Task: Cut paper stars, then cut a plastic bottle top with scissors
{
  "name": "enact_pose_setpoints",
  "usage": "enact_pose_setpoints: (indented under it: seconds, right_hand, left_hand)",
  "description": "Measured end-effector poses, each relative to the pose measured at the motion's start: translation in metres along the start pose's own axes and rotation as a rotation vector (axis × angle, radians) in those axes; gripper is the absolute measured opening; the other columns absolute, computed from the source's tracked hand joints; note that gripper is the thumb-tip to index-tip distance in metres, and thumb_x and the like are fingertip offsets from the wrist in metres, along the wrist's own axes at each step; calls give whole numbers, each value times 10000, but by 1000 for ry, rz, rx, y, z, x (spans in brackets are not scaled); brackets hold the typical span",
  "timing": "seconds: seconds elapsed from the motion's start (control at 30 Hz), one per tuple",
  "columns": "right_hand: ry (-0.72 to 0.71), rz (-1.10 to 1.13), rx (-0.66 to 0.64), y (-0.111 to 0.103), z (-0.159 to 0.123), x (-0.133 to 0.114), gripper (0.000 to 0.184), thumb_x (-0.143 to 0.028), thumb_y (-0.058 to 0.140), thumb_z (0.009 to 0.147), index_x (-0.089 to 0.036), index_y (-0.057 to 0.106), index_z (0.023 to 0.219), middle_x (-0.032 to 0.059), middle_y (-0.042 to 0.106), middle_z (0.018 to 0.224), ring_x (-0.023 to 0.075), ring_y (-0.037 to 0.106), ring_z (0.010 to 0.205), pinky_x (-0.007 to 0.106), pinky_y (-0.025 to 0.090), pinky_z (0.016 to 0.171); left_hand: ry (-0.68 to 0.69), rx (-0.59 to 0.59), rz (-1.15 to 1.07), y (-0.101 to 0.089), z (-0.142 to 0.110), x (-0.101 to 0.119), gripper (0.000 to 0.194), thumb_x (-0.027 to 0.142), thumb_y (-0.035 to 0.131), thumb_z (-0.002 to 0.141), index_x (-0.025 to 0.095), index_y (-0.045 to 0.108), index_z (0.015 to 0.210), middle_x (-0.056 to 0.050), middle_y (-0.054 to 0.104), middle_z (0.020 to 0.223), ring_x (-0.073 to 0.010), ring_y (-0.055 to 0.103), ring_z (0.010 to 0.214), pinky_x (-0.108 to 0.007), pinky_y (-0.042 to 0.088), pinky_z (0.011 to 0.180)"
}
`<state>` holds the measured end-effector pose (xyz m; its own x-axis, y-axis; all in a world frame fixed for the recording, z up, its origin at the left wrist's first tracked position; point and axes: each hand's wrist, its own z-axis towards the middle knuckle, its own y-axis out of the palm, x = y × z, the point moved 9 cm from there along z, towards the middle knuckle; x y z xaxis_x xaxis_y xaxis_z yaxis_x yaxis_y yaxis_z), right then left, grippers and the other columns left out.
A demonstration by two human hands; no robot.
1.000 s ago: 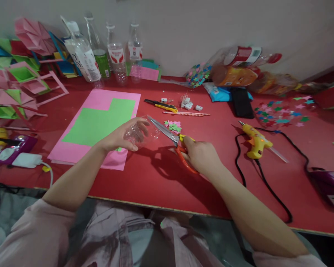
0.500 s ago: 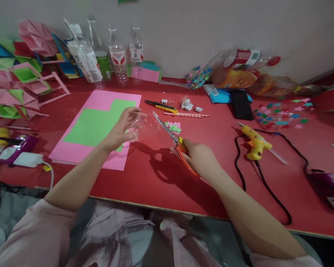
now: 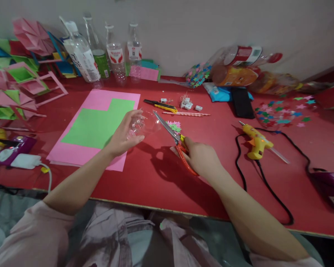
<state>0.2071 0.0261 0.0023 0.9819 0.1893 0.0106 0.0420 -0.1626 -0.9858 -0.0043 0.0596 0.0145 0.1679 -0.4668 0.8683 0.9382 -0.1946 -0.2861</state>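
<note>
My left hand (image 3: 125, 133) is closed around a clear plastic bottle piece (image 3: 149, 124), with the fingers behind it and the thumb at the near side. Its transparent edge faces right. My right hand (image 3: 202, 157) grips scissors (image 3: 180, 144) with orange and yellow handles. The blades look closed and point up and left, with the tip at the edge of the clear piece; whether they touch is hard to tell. Beneath the blades lies a small pile of pink and green paper stars (image 3: 174, 126). Some of the right fingers are hidden behind the handles.
Pink paper (image 3: 100, 97) with a green sheet (image 3: 89, 128) lies left. A utility knife (image 3: 163, 105) and small white pieces (image 3: 186, 104) lie beyond. A yellow glue gun (image 3: 256, 141) with a looping black cord (image 3: 269, 196) rests right. Bottles (image 3: 117, 55) and paper models (image 3: 30, 66) stand behind.
The clear piece has turned in my left hand, its open edge now nearer the scissor tip. My left thumb reaches further right. The scissors have barely moved.
</note>
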Motion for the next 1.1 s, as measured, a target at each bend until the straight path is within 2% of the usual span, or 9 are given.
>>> enact_pose_setpoints:
  seconds: [0.17,0.3,0.5,0.7,0.83,1.1]
  right_hand:
    - [-6,-22,18,1,1,0,658,-633,158,964,-130,580,998,148,678,695,238,585,573,291,199,518]
    - [-33,-37,51,2,3,0,672,-633,143,963,-127,584,1000,146,675,678,237,586,559,288,191,516]
    - [-94,-45,107,4,4,-4,693,-607,86,970,-136,595,953,135,646,632,236,572,531,291,174,517]
    - [-86,-72,120,4,5,-1,665,-588,112,976,-137,600,943,125,637,622,222,546,510,289,172,520]
    - [-73,-101,108,0,6,0,651,-602,140,967,-146,604,937,106,623,607,217,540,507,282,170,519]
    - [-106,-70,127,-7,5,-5,725,-644,106,941,-126,611,981,119,630,633,227,551,521,283,172,508]
  left_hand:
    - [20,9,30,1,1,0,746,447,802,664,273,419,1280,-108,519,1317,-220,597,1100,-397,537,902]
    - [23,-31,-17,2,4,0,696,423,794,688,263,428,1258,-97,541,1288,-194,606,1062,-349,548,852]
    - [-27,-49,-199,0,6,-1,617,352,818,663,279,496,1185,-59,552,1206,-171,592,1024,-303,540,808]
    - [-112,-103,-310,-1,6,-5,625,327,825,641,295,517,1184,-34,579,1099,-138,599,882,-265,513,708]
    - [-125,-116,-372,-4,7,-3,589,346,815,641,275,536,1155,-26,607,1034,-137,612,845,-268,498,708]
    - [-233,-286,-471,15,1,-10,588,331,817,622,276,557,1146,-27,619,1020,-151,634,832,-255,477,663]
